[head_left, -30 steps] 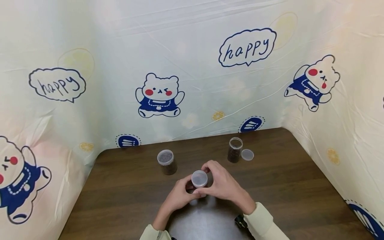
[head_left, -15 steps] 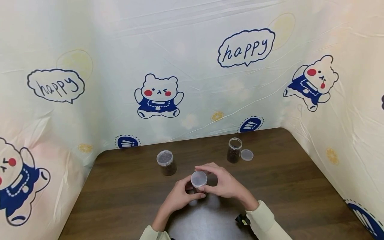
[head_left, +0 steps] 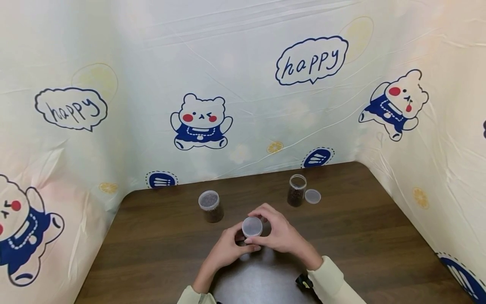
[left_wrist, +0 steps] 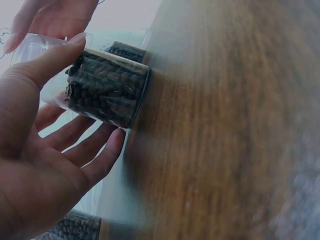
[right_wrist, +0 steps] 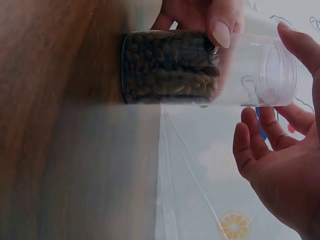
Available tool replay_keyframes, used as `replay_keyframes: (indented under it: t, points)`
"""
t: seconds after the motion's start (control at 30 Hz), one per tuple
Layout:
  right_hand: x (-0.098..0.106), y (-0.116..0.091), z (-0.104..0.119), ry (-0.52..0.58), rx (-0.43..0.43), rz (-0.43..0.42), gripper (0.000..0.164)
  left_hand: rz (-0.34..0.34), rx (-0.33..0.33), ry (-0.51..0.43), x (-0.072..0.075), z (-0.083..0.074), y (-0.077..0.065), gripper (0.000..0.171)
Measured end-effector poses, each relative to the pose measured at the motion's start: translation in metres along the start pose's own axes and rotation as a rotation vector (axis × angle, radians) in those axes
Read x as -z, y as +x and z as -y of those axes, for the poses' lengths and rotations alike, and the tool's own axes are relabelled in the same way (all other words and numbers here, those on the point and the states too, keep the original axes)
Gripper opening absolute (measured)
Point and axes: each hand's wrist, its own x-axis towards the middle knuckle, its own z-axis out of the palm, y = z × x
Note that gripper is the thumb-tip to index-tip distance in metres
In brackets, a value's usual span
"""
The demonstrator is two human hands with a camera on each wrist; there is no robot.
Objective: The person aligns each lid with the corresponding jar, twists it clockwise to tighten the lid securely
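Left hand (head_left: 227, 246) — fingers curled round jar (right_wrist: 172, 70) body | Right hand (head_left: 280, 231) — fingers pinching lid (head_left: 252, 226) rim | Jar: upright on worktop (head_left: 364, 245), between hands | Advice: hold body still, grip rim evenly, keep lid level

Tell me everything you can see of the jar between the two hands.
The jar is a clear, plastic-looking cylinder with a round, translucent lid on top; how tightly it is closed cannot be told. Dark brown beans fill the lower part, with clear space above. It looks roughly upright, its base apparently on the wooden table. The left hand grips the body, and the right hand has thumb and fingers around the lid.
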Motion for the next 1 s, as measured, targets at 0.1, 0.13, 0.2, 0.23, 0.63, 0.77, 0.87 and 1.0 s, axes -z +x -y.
replay_keyframes:
  t: [0.1, 0.13, 0.2, 0.23, 0.63, 0.77, 0.87, 1.0]
  points:
    - [0.002, -0.002, -0.002, -0.008, -0.018, 0.026, 0.065, 0.0, 0.002, -0.001, 0.0, 0.0, 0.0, 0.054]
    - [0.003, -0.002, -0.003, -0.003, -0.022, 0.04, 0.069, 0.001, 0.004, -0.002, 0.0, 0.0, 0.0, 0.054]
    - [0.007, -0.003, -0.004, 0.013, -0.023, 0.069, 0.075, 0.003, 0.005, -0.004, 0.0, 0.001, -0.001, 0.053]
    - [0.008, -0.003, -0.004, 0.024, -0.015, 0.083, 0.076, 0.006, 0.006, -0.006, 0.0, 0.001, -0.001, 0.053]
    - [0.016, -0.004, -0.008, 0.065, -0.032, 0.164, 0.059, 0.024, -0.001, -0.005, 0.0, 0.001, -0.001, 0.053]
    - [0.016, -0.003, -0.008, 0.076, -0.046, 0.168, 0.059, 0.03, -0.004, -0.002, 0.0, 0.001, -0.001, 0.055]
    - [0.014, -0.002, -0.008, 0.085, -0.042, 0.157, 0.059, 0.032, -0.005, -0.003, 0.001, 0.001, -0.001, 0.056]
    - [0.01, -0.001, -0.007, 0.069, -0.061, 0.124, 0.058, 0.029, 0.0, -0.002, 0.001, 0.001, -0.001, 0.06]
